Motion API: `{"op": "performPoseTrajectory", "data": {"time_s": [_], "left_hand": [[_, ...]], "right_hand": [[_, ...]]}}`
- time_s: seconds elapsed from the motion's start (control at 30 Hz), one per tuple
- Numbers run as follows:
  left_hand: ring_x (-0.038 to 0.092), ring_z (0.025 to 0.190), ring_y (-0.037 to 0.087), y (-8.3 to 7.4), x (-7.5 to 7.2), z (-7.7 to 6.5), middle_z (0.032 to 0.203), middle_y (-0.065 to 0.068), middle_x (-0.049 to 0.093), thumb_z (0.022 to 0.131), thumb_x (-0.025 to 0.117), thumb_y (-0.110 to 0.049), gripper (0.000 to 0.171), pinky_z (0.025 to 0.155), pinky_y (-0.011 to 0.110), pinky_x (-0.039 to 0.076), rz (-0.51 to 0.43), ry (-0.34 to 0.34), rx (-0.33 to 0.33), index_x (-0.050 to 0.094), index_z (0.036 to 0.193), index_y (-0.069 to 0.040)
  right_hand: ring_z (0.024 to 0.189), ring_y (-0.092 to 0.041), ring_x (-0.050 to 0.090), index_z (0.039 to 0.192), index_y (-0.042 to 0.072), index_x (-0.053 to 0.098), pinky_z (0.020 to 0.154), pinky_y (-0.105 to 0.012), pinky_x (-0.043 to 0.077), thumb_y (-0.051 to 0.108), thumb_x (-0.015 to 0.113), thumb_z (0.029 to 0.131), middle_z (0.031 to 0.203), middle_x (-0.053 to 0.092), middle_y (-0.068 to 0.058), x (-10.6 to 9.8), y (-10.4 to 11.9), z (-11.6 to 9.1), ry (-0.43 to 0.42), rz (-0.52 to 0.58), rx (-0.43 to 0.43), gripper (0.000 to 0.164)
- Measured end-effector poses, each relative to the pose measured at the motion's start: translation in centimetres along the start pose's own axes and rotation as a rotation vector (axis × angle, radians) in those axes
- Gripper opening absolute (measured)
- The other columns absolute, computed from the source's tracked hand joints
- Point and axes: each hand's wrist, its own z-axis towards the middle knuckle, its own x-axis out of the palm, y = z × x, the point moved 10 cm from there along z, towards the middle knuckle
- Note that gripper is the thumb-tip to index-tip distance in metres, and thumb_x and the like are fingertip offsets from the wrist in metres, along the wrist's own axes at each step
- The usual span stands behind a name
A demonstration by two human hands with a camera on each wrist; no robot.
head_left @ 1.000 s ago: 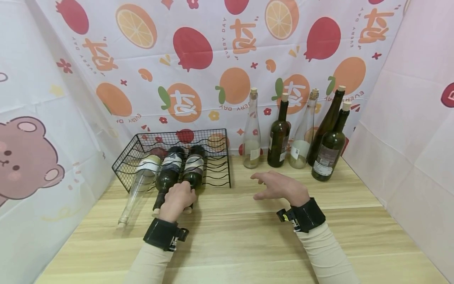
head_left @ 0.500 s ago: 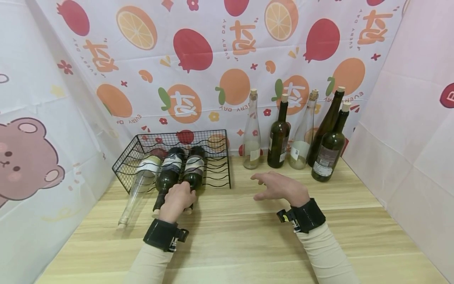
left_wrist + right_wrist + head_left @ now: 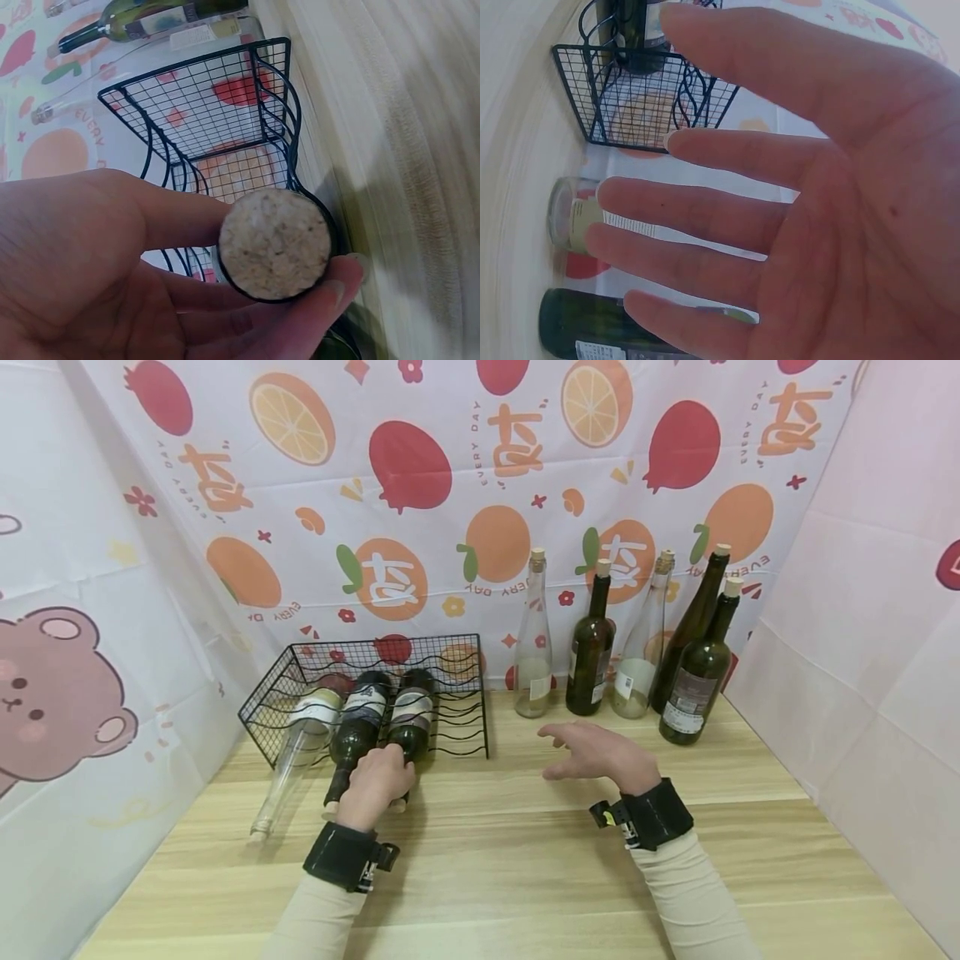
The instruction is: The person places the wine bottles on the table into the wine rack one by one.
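A black wire rack [image 3: 486, 727] holds three bottles lying with their necks toward me. My left hand [image 3: 375, 785] grips the neck of the rightmost one, a dark green wine bottle [image 3: 411, 714]. Its cork [image 3: 276, 244] faces the left wrist camera, with thumb and fingers curled around the neck just behind it. Left of it lie a dark wine bottle [image 3: 352, 743] and a clear glass bottle [image 3: 296, 760]. Over the table to the right, my right hand [image 3: 600, 756] holds nothing; the right wrist view shows its fingers [image 3: 697, 214] extended and spread.
Along the back right stand several corked bottles: a clear bottle [image 3: 532, 681], a green bottle [image 3: 590, 664], another clear bottle [image 3: 632, 685], and two dark green ones, the nearer green bottle [image 3: 693, 693] in front. Printed cloth [image 3: 442, 560] hangs behind the wooden table [image 3: 480, 877].
My right hand has shifted slightly to the right. The left hand stays on the bottle neck, and the bottles have not moved.
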Motion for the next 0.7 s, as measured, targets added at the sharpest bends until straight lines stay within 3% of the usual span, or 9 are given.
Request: {"op": "performPoseTrajectory", "data": {"time_s": [0.17, 0.37, 0.53, 0.7], "left_hand": [[0.062, 0.072, 0.033, -0.2, -0.2, -0.3, 0.087, 0.019, 0.065, 0.099, 0.060, -0.020, 0.024, 0.059, 0.046, 0.049, 0.006, -0.007, 0.007, 0.062, 0.082, -0.004], [0.066, 0.077, 0.038, -0.7, -1.6, -1.1, 0.092, 0.021, 0.069, 0.097, 0.063, -0.022, 0.022, 0.064, 0.056, 0.052, 0.041, -0.061, 0.011, 0.068, 0.095, 0.000], [0.067, 0.079, 0.039, -1.7, -2.7, -1.8, 0.095, 0.022, 0.069, 0.098, 0.064, -0.023, 0.024, 0.064, 0.055, 0.052, 0.045, -0.072, 0.037, 0.067, 0.100, 0.001], [0.070, 0.091, 0.045, -2.9, -3.3, -2.4, 0.111, 0.024, 0.072, 0.098, 0.065, -0.025, 0.028, 0.071, 0.060, 0.054, 0.040, -0.092, 0.088, 0.070, 0.114, -0.002]], "right_hand": [[0.127, -0.037, 0.062, 0.146, 0.006, 0.053, 0.101, -0.050, 0.053, 0.031, 0.077, 0.093, 0.135, 0.066, -0.019, -0.5, -0.9, -0.2, -0.034, -0.033, 0.032, 0.063], [0.128, -0.039, 0.062, 0.147, 0.003, 0.053, 0.103, -0.051, 0.053, 0.031, 0.076, 0.093, 0.138, 0.064, -0.022, -1.5, -2.2, -0.4, -0.076, -0.065, 0.066, 0.065], [0.134, -0.045, 0.055, 0.151, 0.002, 0.048, 0.106, -0.060, 0.048, 0.036, 0.071, 0.096, 0.148, 0.057, -0.023, -3.0, -5.1, -1.7, -0.109, -0.111, 0.244, 0.069], [0.126, -0.050, 0.058, 0.149, -0.006, 0.047, 0.096, -0.060, 0.053, 0.038, 0.066, 0.098, 0.142, 0.057, -0.031, -4.4, -8.7, -3.8, -0.132, -0.075, 0.426, 0.070]]}}
